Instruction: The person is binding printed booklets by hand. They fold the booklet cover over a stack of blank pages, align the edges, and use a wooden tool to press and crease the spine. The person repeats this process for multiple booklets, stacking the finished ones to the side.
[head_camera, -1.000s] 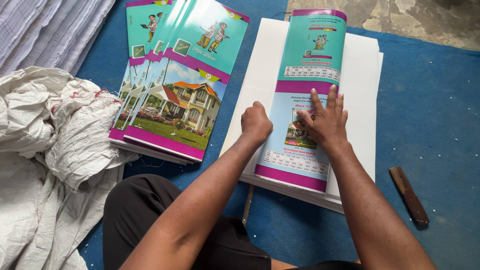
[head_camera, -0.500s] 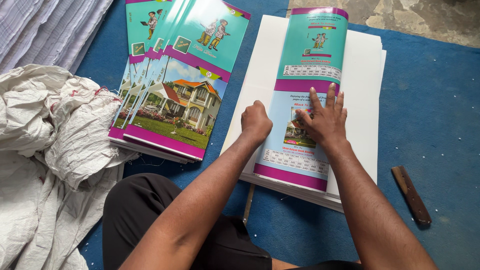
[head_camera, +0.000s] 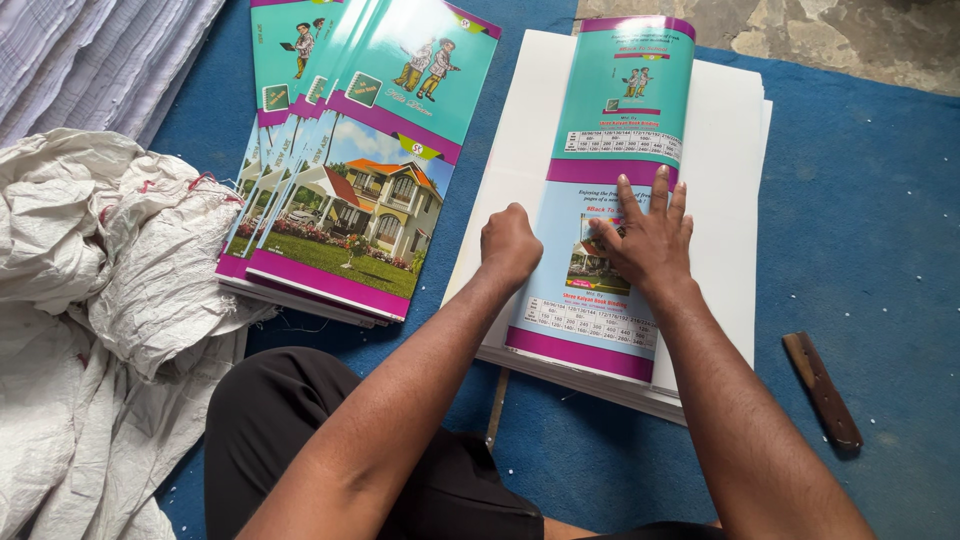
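Item: printed cover sheet (head_camera: 608, 200) on our white paper stack (head_camera: 735, 180), on the floor. Right hand (head_camera: 648, 240) pressing flat, fingers spread; left hand (head_camera: 510, 243) fisted at its edge. Step: creasing; firm rubbing needed.

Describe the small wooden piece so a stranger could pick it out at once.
Start at the stack of white sheets on the blue mat. Right of its near corner, beyond the right hand, lies a wooden stick. It is the only dark brown thing, lying alone on the mat.
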